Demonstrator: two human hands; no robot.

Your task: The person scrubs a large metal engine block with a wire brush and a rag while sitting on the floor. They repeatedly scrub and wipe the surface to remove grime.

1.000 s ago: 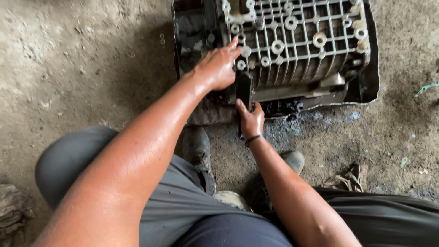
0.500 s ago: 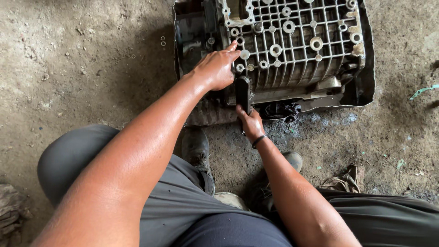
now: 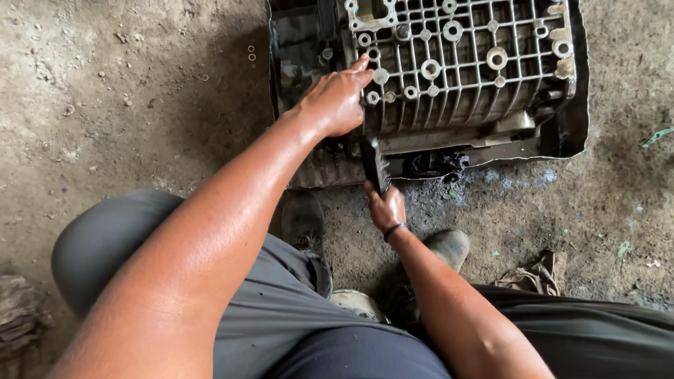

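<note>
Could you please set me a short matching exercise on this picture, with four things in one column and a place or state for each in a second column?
Things:
1. left hand
2. right hand
3. small metal rings
4. crumpled rag

Places or states:
A. lying loose on the concrete, left of the casting
B. resting on the ribbed metal casting, forefinger stretched out
C. on the floor by the right leg
D. gripping a dark brush below the casting's edge

Pairs: 1-B, 2-D, 3-A, 4-C
</note>
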